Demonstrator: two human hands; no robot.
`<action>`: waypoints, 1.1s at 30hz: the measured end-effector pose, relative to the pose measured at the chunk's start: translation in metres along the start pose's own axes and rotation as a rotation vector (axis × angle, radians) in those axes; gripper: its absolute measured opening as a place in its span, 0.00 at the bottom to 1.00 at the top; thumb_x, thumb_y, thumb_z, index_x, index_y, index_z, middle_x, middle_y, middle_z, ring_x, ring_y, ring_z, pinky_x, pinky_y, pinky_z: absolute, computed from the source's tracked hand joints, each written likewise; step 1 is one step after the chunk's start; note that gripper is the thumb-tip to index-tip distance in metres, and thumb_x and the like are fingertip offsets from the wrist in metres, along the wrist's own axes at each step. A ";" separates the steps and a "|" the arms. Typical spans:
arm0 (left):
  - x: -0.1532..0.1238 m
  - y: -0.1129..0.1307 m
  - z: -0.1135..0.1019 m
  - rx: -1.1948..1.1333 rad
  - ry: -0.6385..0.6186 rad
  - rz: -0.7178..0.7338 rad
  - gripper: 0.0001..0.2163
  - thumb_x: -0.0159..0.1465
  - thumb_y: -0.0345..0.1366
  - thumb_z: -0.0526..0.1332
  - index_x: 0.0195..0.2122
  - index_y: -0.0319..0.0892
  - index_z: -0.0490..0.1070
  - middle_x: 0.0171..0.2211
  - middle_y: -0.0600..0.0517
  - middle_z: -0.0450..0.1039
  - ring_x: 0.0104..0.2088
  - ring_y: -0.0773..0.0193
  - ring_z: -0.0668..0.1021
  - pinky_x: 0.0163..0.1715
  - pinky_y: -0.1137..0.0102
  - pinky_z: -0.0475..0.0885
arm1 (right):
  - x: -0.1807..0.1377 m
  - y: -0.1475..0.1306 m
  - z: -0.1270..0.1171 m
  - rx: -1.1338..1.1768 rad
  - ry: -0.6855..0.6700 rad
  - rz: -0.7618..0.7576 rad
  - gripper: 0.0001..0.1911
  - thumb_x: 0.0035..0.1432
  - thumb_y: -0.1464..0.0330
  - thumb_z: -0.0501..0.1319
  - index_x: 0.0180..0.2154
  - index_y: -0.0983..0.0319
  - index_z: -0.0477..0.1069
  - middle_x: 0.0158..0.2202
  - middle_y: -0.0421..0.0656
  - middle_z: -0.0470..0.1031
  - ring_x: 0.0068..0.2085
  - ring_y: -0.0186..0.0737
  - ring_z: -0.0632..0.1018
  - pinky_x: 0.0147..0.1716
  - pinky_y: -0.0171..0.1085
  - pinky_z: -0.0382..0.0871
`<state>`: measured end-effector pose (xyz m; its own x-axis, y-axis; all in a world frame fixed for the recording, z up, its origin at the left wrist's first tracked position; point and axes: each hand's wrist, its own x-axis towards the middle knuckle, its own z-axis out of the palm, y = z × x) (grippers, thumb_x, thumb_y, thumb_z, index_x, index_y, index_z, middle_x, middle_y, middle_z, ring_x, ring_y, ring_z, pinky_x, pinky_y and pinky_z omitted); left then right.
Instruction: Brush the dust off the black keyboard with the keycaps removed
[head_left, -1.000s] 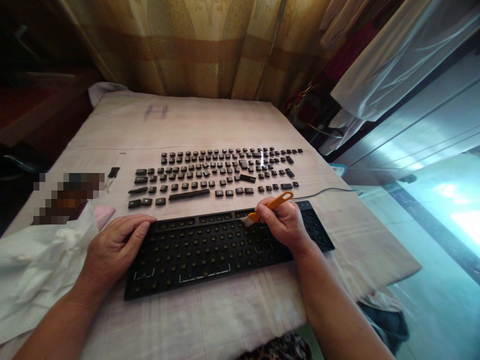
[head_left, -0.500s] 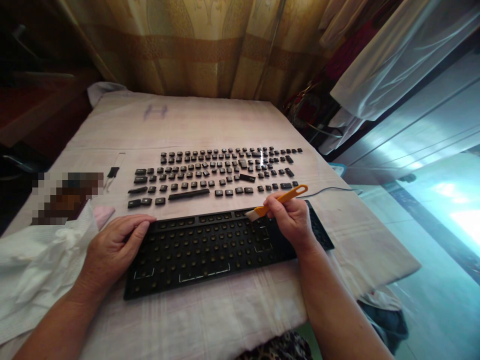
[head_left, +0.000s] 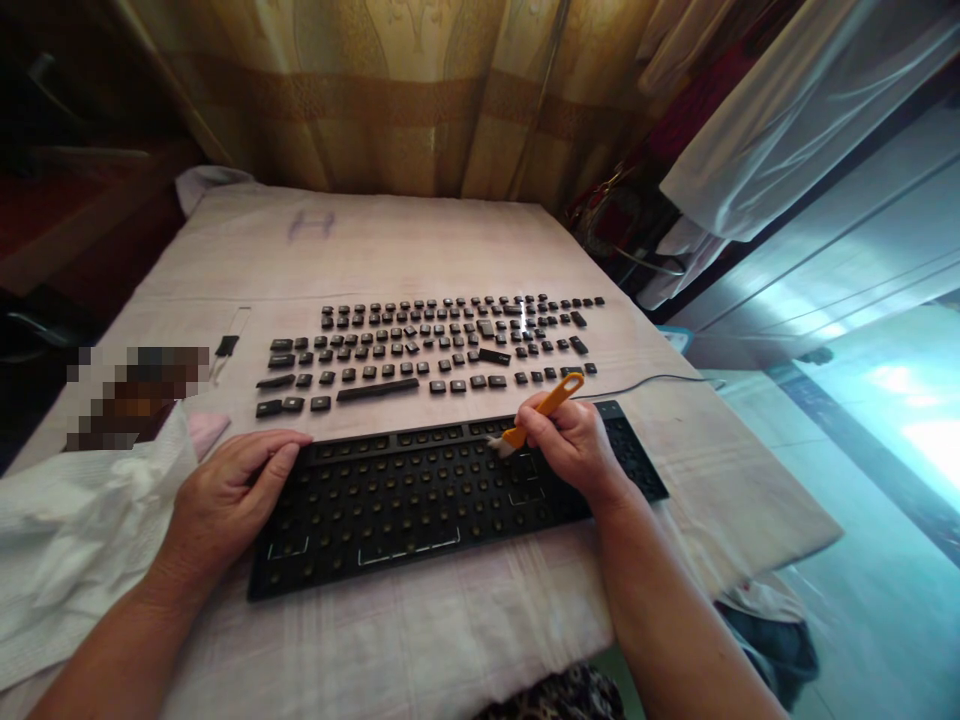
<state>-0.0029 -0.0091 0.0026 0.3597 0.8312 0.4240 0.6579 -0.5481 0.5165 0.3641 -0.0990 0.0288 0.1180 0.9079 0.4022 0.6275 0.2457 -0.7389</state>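
Note:
A black keyboard base [head_left: 420, 500] with its keycaps removed lies across the near part of a cloth-covered table [head_left: 420, 250]. My left hand [head_left: 225, 500] rests flat on the keyboard's left end, fingers stretched out. My right hand [head_left: 574, 445] pinches a small orange-handled brush [head_left: 541, 408], its pale bristles touching the upper right part of the keyboard. Several rows of loose black keycaps [head_left: 427, 350] are laid out on the cloth beyond the keyboard.
A crumpled white cloth [head_left: 75, 530] lies at the left beside a pink item [head_left: 204, 430]. A small black tool [head_left: 225, 346] sits left of the keycaps. The keyboard's cable [head_left: 652, 380] runs off right. Curtains hang behind; the table edge drops off at right.
My right hand swung the brush right and up, then back left and down onto the keyboard's upper rows. My left hand stayed put.

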 end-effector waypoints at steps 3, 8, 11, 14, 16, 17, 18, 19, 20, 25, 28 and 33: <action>0.000 -0.001 0.000 0.007 0.006 -0.013 0.14 0.68 0.48 0.56 0.38 0.47 0.79 0.37 0.53 0.83 0.39 0.61 0.83 0.48 0.64 0.78 | -0.001 -0.002 0.000 0.047 -0.009 -0.002 0.15 0.65 0.64 0.59 0.26 0.60 0.73 0.20 0.39 0.76 0.22 0.37 0.78 0.25 0.34 0.71; 0.000 0.003 -0.002 -0.011 -0.017 -0.043 0.14 0.67 0.48 0.57 0.38 0.48 0.79 0.38 0.53 0.83 0.40 0.60 0.83 0.50 0.63 0.77 | -0.002 -0.001 -0.001 0.092 0.156 0.038 0.13 0.64 0.65 0.59 0.27 0.59 0.74 0.17 0.37 0.73 0.19 0.36 0.75 0.23 0.34 0.70; 0.002 0.006 -0.002 -0.012 -0.028 -0.060 0.14 0.66 0.48 0.57 0.38 0.48 0.79 0.38 0.52 0.83 0.40 0.59 0.83 0.50 0.62 0.77 | -0.001 0.001 -0.001 0.070 0.213 0.051 0.13 0.64 0.64 0.59 0.27 0.59 0.74 0.18 0.38 0.74 0.20 0.37 0.76 0.24 0.35 0.70; 0.002 0.007 -0.002 -0.012 -0.024 -0.078 0.14 0.66 0.49 0.57 0.37 0.48 0.79 0.38 0.53 0.84 0.41 0.58 0.83 0.50 0.62 0.77 | -0.001 0.002 -0.001 0.024 0.180 0.035 0.14 0.63 0.64 0.59 0.26 0.59 0.74 0.20 0.39 0.76 0.21 0.37 0.76 0.25 0.36 0.71; 0.002 0.007 -0.001 -0.012 -0.023 -0.084 0.14 0.66 0.49 0.56 0.37 0.49 0.79 0.38 0.53 0.84 0.41 0.58 0.83 0.50 0.62 0.77 | 0.000 0.001 0.000 -0.008 0.140 0.027 0.13 0.63 0.64 0.59 0.26 0.59 0.74 0.20 0.39 0.77 0.21 0.38 0.77 0.26 0.36 0.72; 0.002 0.007 0.000 -0.012 -0.021 -0.083 0.14 0.66 0.49 0.57 0.37 0.49 0.79 0.38 0.53 0.84 0.41 0.58 0.83 0.50 0.62 0.77 | 0.000 0.001 0.000 -0.022 0.118 0.023 0.13 0.63 0.64 0.59 0.27 0.59 0.74 0.20 0.39 0.77 0.21 0.38 0.77 0.26 0.36 0.72; 0.002 0.006 0.000 -0.012 -0.019 -0.076 0.14 0.66 0.48 0.57 0.37 0.48 0.79 0.38 0.52 0.84 0.41 0.58 0.83 0.50 0.62 0.77 | 0.000 0.001 0.001 -0.036 0.095 0.017 0.13 0.63 0.64 0.60 0.27 0.59 0.74 0.20 0.39 0.77 0.21 0.39 0.78 0.26 0.36 0.72; 0.001 0.006 0.000 -0.011 -0.016 -0.068 0.14 0.66 0.48 0.57 0.37 0.48 0.79 0.38 0.52 0.83 0.41 0.59 0.83 0.50 0.62 0.77 | 0.000 0.001 0.001 -0.048 0.074 0.012 0.13 0.63 0.64 0.59 0.27 0.59 0.74 0.20 0.40 0.77 0.22 0.39 0.78 0.27 0.36 0.73; 0.001 0.005 0.000 -0.009 -0.013 -0.059 0.14 0.66 0.48 0.57 0.37 0.47 0.79 0.38 0.52 0.83 0.40 0.59 0.83 0.50 0.63 0.77 | 0.000 0.000 0.002 -0.055 0.055 0.009 0.13 0.63 0.64 0.59 0.27 0.59 0.74 0.20 0.40 0.77 0.22 0.39 0.79 0.27 0.36 0.73; 0.001 0.004 -0.002 0.000 -0.015 -0.044 0.14 0.67 0.48 0.57 0.37 0.46 0.79 0.37 0.52 0.84 0.40 0.60 0.83 0.49 0.63 0.77 | -0.001 -0.002 0.005 -0.004 -0.001 0.018 0.14 0.64 0.64 0.58 0.27 0.60 0.74 0.21 0.40 0.77 0.23 0.37 0.79 0.27 0.35 0.72; 0.001 0.005 -0.002 0.002 -0.016 -0.053 0.14 0.67 0.48 0.57 0.37 0.47 0.79 0.38 0.52 0.84 0.40 0.59 0.83 0.50 0.63 0.77 | -0.002 -0.003 0.005 0.046 0.014 0.034 0.15 0.65 0.62 0.59 0.27 0.60 0.74 0.20 0.39 0.76 0.21 0.36 0.77 0.25 0.34 0.72; 0.001 0.006 -0.002 -0.004 -0.028 -0.072 0.14 0.66 0.48 0.57 0.37 0.48 0.79 0.38 0.53 0.84 0.41 0.59 0.84 0.50 0.62 0.77 | -0.001 -0.005 0.002 0.071 0.143 0.077 0.16 0.65 0.60 0.59 0.26 0.59 0.73 0.16 0.37 0.73 0.19 0.36 0.75 0.24 0.35 0.71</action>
<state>0.0002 -0.0113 0.0073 0.3300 0.8709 0.3642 0.6802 -0.4869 0.5479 0.3592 -0.1006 0.0310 0.2749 0.8687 0.4120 0.5567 0.2056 -0.8049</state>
